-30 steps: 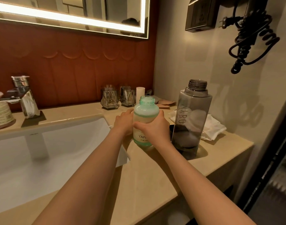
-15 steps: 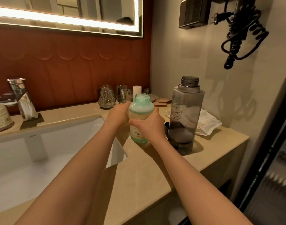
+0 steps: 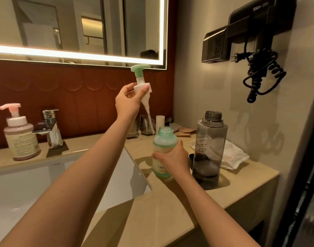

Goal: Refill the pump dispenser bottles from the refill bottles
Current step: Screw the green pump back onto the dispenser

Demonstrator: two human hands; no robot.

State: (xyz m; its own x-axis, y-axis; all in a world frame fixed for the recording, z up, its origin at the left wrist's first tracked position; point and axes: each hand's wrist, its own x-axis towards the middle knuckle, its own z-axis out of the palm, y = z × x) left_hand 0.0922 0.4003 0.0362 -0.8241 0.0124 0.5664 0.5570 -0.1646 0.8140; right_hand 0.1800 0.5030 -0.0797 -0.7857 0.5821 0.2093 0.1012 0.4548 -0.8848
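Warm, dim light is cast by the glaring strip round the mirror (image 3: 78, 25); shadows fall right; edges are bent.

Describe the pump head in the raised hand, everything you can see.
The pump head looks plastic: green spout on top, white stem and collar, long pale tube below. The left hand pinches its collar and holds it in the air, tilted, tube slanting down toward the open green bottle but outside it, touching nothing else.
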